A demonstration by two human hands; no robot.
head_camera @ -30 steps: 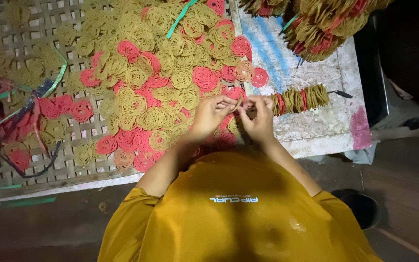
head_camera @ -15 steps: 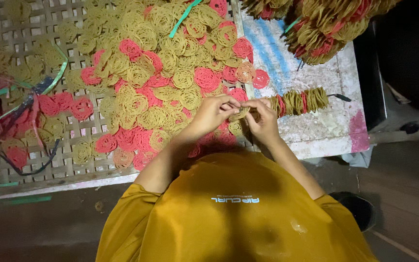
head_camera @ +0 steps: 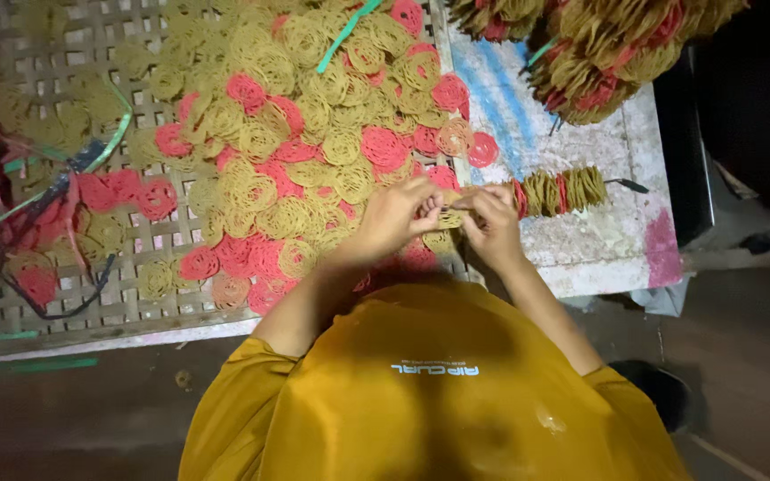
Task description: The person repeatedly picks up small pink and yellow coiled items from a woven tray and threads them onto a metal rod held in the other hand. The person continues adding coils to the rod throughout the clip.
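Item: left hand (head_camera: 398,214) and right hand (head_camera: 492,223), meeting at the near edge of the desk (head_camera: 599,245). Both hands pinch one yellow coil disc (head_camera: 449,216) between fingertips; each grip is clenched on that disc.

Change since half a second ago: hands sit in nearly the same place, fingers drawn slightly closer over the disc. The threaded row (head_camera: 561,191) of yellow and red discs, just right of the right hand, looks the same length; the disc appears not yet added to it.

Stock, by place:
- Lattice tray (head_camera: 55,267), left and centre, carrying a loose spread of discs (head_camera: 314,134), yellow mixed with pink-red, flat and overlapping.
- Green plastic strips (head_camera: 349,31) across the heap's top and at the tray's left end.
- Finished bundles (head_camera: 608,53), top right, dense rolls of yellow and red discs.
- Desk surface: whitish, worn, with blue streaks and a pink patch at the right edge.

Labels: none seen on the goods; a small white print on the person's yellow shirt (head_camera: 438,401).
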